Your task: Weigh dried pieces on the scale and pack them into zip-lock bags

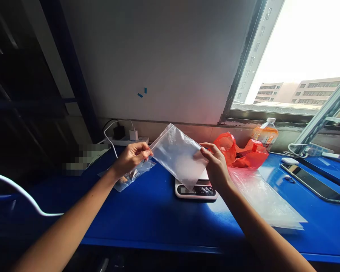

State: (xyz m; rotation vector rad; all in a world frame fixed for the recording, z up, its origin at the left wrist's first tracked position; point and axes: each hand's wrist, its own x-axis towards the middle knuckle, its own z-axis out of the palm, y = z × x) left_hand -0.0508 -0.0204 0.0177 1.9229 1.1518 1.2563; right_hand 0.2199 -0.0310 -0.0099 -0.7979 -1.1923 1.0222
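Observation:
A translucent plastic zip bag is stretched between my two hands, tilted above a small kitchen scale. My left hand pinches the bag near its zip edge. On the far side, my right hand grips the bag's other edge between thumb and fingers. The bag looks flat, and it covers part of the scale's platform. Behind my left hand, a filled clear bag with brownish contents lies on the blue table.
At the right are a red plastic bag, a stack of clear bags, a phone and an orange drink bottle. A power strip with a white charger stands at the back. A white cable crosses the left side.

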